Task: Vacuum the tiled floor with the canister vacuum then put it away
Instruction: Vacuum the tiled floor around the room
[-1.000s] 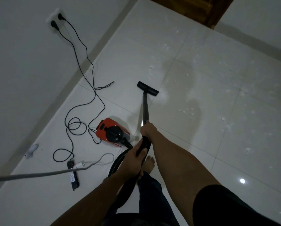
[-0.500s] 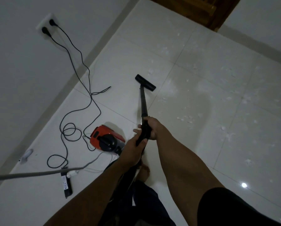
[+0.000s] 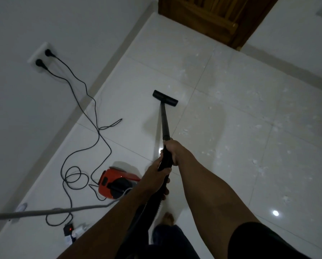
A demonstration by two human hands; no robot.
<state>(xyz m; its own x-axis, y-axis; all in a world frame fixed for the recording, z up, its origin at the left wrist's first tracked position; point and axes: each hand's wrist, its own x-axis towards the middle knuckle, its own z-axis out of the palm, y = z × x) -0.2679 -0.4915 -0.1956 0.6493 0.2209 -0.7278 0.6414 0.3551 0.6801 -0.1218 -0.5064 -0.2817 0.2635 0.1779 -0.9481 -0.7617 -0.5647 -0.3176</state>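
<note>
A red and black canister vacuum [image 3: 117, 182] sits on the white tiled floor [image 3: 240, 113] to my lower left. Its black wand [image 3: 165, 124] runs forward to a flat black floor head [image 3: 165, 98] lying on the tiles. My right hand [image 3: 172, 150] grips the wand near its upper end. Just below it, my left hand [image 3: 157, 174] holds the wand's handle where the black hose [image 3: 152, 206] starts. White crumbs and dust lie scattered over the tiles to the right of the head.
Black cords [image 3: 98, 128] run from a wall socket [image 3: 41, 59] on the left and coil beside the vacuum. A power strip [image 3: 68, 230] lies at lower left, with a grey cable [image 3: 35, 213] across it. A wooden door [image 3: 212, 17] stands ahead. My bare foot [image 3: 168, 218] is below the hands.
The floor head has slid forward and a little left across the tiles, away from me. Both hands stayed on the wand, and the view tilted up toward the door.
</note>
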